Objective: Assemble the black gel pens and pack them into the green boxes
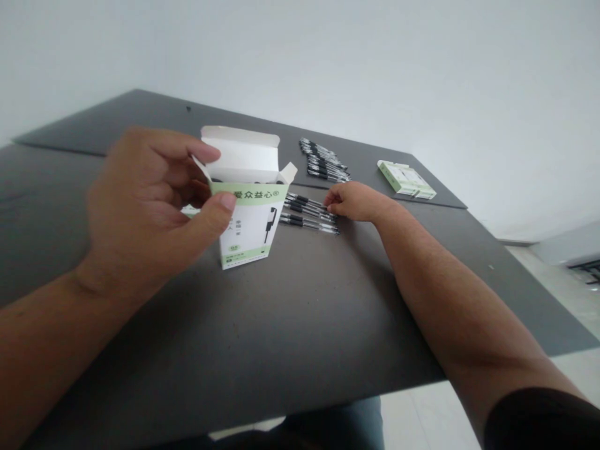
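Note:
My left hand (150, 200) holds an open white and green cardboard box (250, 225) upright above the table, with the thumb on its front and the fingers by its raised flaps. The box has Chinese print and a black pen picture on its front. My right hand (354, 202) lies low on the table, its curled fingertips at the right ends of a small group of black and clear pens (307, 214). Whether those fingers grip any pen is hidden.
Several more black pens (323, 159) lie in a loose row farther back. A closed green and white box (405, 180) sits at the back right. Both stand on a dark grey table (262, 312) made of two boards, with a white wall behind.

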`<state>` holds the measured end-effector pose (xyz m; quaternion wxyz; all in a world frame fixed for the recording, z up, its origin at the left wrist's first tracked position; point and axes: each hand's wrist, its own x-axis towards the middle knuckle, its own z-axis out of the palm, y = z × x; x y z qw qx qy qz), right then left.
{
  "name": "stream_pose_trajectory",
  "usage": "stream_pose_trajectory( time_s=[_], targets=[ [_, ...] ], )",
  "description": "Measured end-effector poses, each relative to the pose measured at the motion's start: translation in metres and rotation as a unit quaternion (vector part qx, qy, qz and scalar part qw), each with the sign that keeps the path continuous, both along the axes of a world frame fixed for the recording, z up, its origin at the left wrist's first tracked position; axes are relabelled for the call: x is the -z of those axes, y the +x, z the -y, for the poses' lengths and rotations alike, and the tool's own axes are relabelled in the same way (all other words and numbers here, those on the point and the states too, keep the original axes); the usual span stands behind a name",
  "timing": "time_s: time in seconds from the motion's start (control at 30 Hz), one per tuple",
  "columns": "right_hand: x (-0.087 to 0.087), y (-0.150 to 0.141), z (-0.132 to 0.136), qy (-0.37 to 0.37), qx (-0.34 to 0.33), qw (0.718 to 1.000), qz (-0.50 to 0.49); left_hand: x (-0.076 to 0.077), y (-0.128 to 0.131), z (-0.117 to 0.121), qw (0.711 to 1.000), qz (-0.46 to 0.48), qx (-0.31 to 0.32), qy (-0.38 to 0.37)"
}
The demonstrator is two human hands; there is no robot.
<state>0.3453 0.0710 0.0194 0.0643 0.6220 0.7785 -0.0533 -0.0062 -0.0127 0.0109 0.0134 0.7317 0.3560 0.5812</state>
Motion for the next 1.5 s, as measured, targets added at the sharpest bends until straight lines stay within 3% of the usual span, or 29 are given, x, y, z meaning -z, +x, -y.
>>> stream_pose_trajectory(
  time_s=[0.23,0.37,0.43,0.57,1.5],
  targets=[
    [0.005,-0.005,-0.001,0.049,-0.007,0.998,-0.039,0.000,-0.001,0.000,1.000,0.000,-0.009,-0.004],
    [0.000,-0.020,0.011,0.007,-0.061,0.995,-0.079,-0.002,0.000,0.002,1.000,-0.007,-0.020,-0.004],
    [-0.002,-0.029,0.020,-0.017,-0.087,0.995,-0.048,-0.003,0.002,0.003,1.000,-0.008,-0.016,-0.006],
    [-0.002,-0.045,0.032,0.011,-0.092,0.996,0.006,-0.004,0.004,0.005,1.000,-0.009,-0.008,-0.003],
    [0.008,-0.061,0.030,0.014,-0.005,1.000,0.024,-0.005,0.004,0.007,1.000,0.018,0.014,-0.019]
  ],
)
